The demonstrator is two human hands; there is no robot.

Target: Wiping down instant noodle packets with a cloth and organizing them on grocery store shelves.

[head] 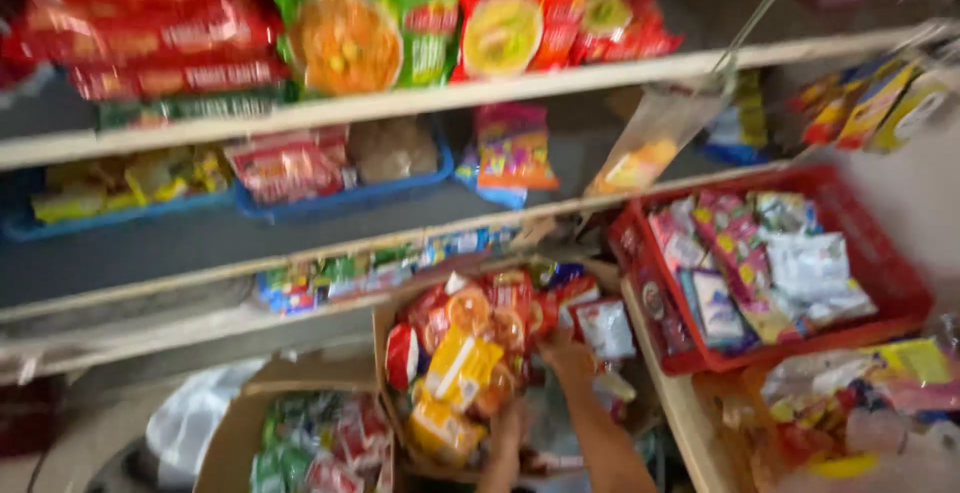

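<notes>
Grey shelves with pale wooden edges (420,101) filled the view, stacked with red and green snack bags. A red plastic crate (890,273) of small packets sat at the right. Below, the open brown cardboard box (385,338), crammed with orange and yellow packets, was steadied by two hands. The right hand (567,353) gripped its far rim; the left hand (508,428) pressed the near side, though blur hid its fingers. Holding both sides level would probably keep packets from spilling.
</notes>
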